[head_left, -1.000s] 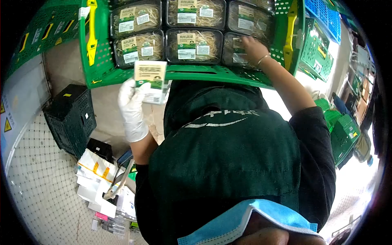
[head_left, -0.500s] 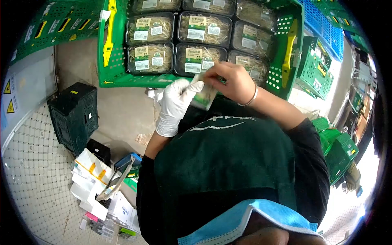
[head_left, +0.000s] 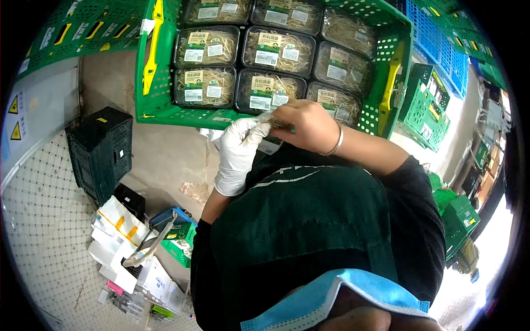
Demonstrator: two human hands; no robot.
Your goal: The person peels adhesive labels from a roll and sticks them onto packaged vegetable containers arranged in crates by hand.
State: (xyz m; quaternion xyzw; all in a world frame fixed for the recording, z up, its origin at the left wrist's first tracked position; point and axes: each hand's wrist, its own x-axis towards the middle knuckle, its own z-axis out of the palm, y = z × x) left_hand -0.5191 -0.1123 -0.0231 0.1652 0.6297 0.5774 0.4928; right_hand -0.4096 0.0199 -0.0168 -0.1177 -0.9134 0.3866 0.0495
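Observation:
My left hand point(head_left: 237, 149), in a white glove, is closed with thumb and fingers pinched on a green-and-white strip of labels point(head_left: 269, 145). My bare right hand point(head_left: 310, 126) meets it from the other side, fingers bent and pinching the strip's upper part; fine detail between the fingertips is blurred. Both hands are at the near rim of a green crate point(head_left: 185, 117), in front of my apron. Inside the crate stand rows of black trays with clear lids, filled with sprouts. The nearest middle sprout tray point(head_left: 268, 91) bears a printed label and a white sticker, and my right fingers partly cover its corner.
Yellow handles point(head_left: 150, 71) mark the crate's sides. A black crate point(head_left: 99, 151) stands on the floor at left, with white foam and cardboard boxes point(head_left: 124, 223) below it. More green crates point(head_left: 428, 107) and blue crates point(head_left: 441, 41) are at right.
The crate and hands sit slightly lower in view. My right hand has shifted down and a little left, closer against the left glove, and less of the label strip shows.

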